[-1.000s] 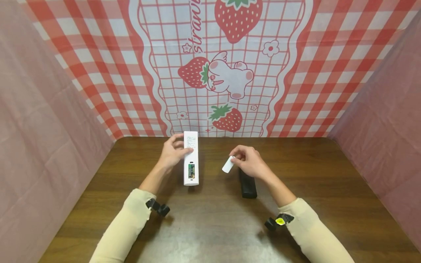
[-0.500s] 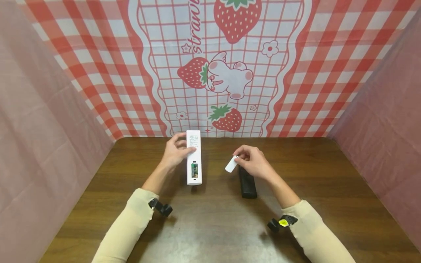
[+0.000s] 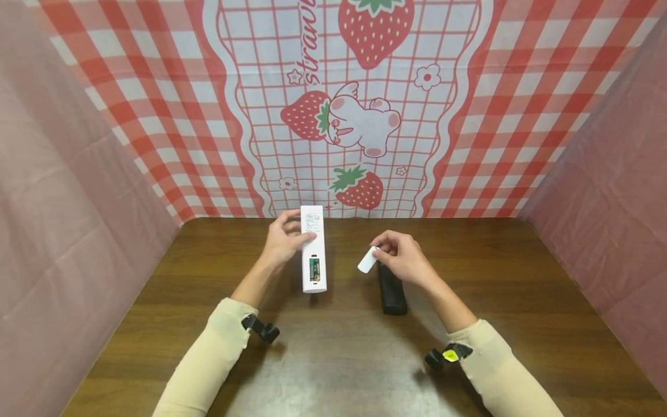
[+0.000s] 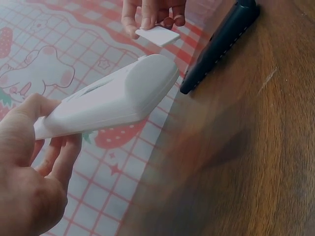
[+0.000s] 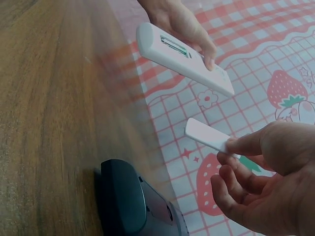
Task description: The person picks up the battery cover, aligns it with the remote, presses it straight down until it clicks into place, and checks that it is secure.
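Observation:
My left hand (image 3: pixel 282 240) grips a white remote control (image 3: pixel 312 246) by its far half, thumb across its back and fingers around the side. The remote is held above the table with its back up, and its battery compartment (image 5: pixel 173 45) lies uncovered with batteries visible inside. To the right, my right hand (image 3: pixel 400 255) pinches a small white battery cover (image 5: pixel 209 134) between thumb and fingers, apart from the remote. Below that hand a black remote control (image 3: pixel 392 292) lies on the table, its far end hidden by the hand.
The brown wooden table (image 3: pixel 333 359) ends at a red-and-white strawberry cloth (image 3: pixel 469 133) hanging behind it. Pink cloth walls (image 3: pixel 57 202) stand on both sides. A small black wrist camera (image 3: pixel 269 333) sits on each forearm.
My left hand has carried the white remote a little to the right. My right hand, still pinching the battery cover, has shifted slightly right. The black remote has stayed in place.

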Available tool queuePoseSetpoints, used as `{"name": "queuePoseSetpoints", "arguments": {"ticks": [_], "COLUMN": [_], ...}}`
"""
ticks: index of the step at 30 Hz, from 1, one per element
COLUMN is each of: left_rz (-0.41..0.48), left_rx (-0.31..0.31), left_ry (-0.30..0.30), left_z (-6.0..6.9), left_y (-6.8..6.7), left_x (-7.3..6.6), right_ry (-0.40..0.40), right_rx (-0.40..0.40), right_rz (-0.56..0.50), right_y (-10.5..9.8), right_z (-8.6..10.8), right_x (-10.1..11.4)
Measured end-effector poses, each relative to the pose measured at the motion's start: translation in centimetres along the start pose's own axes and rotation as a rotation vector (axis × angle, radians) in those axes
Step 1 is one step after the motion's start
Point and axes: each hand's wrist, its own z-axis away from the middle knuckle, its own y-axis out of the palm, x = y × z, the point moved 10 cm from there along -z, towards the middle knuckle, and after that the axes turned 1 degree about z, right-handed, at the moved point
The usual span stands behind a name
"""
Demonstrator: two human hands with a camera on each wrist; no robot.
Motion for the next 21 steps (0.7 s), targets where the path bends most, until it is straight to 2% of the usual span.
{"name": "queuePoseSetpoints", "arguments": {"ticks": [14, 21], "left_rz": [0.001, -0.01], "left_rx": [0.01, 0.015], "left_ry": [-0.001, -0.01], "left_z": [0.2, -0.1], "left_y": [1.4, 1.6], "left_x": [0.5, 0.9], "right_ry": [-0.039, -0.05], "right_rx": [-0.017, -0.01], "right_rz": [-0.057, -0.041], "right_y": [-0.1, 0.0], "right_z": [0.2, 0.3], "right_x": [0.4, 0.3]}}
